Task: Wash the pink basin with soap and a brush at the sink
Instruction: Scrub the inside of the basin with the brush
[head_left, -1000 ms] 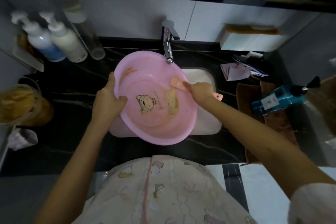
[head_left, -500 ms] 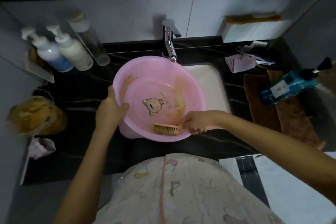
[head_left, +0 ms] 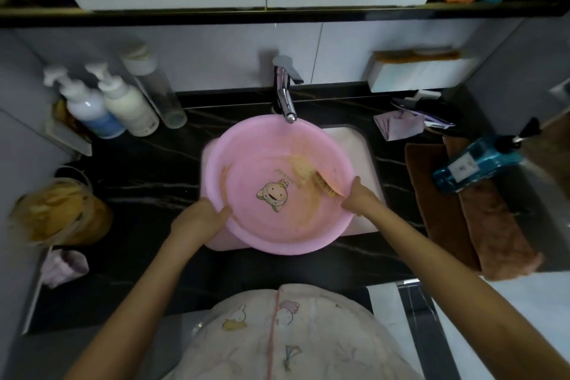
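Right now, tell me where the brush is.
In the head view the brush is inside the pink basin, against its right wall beside the cartoon print, gripped by the right hand.

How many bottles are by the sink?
4. Left of the tap: blue-white pump bottle, cream pump bottle, clear bottle. Right: blue bottle lying on brown towels. More possibly hidden.
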Available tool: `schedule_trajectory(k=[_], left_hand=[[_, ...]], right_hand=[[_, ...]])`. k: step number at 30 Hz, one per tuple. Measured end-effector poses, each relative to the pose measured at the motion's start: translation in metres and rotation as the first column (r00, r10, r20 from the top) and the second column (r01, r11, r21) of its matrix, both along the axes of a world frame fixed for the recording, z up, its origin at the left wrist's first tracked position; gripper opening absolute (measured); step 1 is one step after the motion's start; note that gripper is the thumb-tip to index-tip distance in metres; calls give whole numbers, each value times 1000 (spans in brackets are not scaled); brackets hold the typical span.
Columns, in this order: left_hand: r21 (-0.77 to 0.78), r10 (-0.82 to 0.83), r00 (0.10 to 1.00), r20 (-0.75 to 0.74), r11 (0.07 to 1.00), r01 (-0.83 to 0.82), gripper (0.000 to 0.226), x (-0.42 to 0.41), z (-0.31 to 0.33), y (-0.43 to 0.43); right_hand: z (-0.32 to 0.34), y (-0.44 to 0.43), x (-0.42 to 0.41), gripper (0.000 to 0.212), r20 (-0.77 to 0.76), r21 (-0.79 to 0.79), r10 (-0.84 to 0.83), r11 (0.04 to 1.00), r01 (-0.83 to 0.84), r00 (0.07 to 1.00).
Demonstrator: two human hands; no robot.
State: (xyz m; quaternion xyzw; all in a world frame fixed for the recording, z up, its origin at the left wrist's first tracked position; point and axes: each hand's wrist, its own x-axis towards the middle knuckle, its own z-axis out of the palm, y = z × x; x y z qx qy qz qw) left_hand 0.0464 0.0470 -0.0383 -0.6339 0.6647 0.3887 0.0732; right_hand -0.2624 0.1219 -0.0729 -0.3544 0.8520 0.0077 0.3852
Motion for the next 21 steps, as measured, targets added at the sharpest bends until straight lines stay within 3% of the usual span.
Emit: schedule_trajectory(k=[2, 5, 7, 11, 13, 16, 18, 21], left_hand=[[-120, 0, 999, 35, 993, 4, 62, -5, 9, -22], [-255, -42, 986, -159, 967, 0, 66, -25, 11, -60], [-224, -36, 964, -265, 974, -25, 60, -42, 10, -80], [-134, 2, 952, -307, 990, -45, 45, -63, -2, -106], [-143, 80, 930, -359, 980, -140, 35, -67, -8, -112], [-189, 165, 881, -444, 943, -272, 20, -67, 0, -112], [-134, 246, 813, -528, 921, -366, 6, -59, 4, -103], [-62, 339, 700, -629, 875, -480, 19, -40, 11, -80]], right_hand=[[-1, -4, -9, 77, -38, -33, 2, 999, -3, 999], [3, -7, -20, 78, -85, -46, 25, 999, -29, 996], [10, -10, -25, 82, -128, -37, 41, 998, -46, 991], [21, -14, -42, 85, -164, -5, 94, 995, -96, 982], [22, -13, -47, 83, -143, -40, 115, 992, -122, 983], [22, -14, -46, 64, -148, -183, 118, 972, -145, 982], [19, -20, -41, 40, -248, -218, 155, 953, -211, 956], [15, -30, -27, 32, -373, -221, 159, 942, -253, 914]])
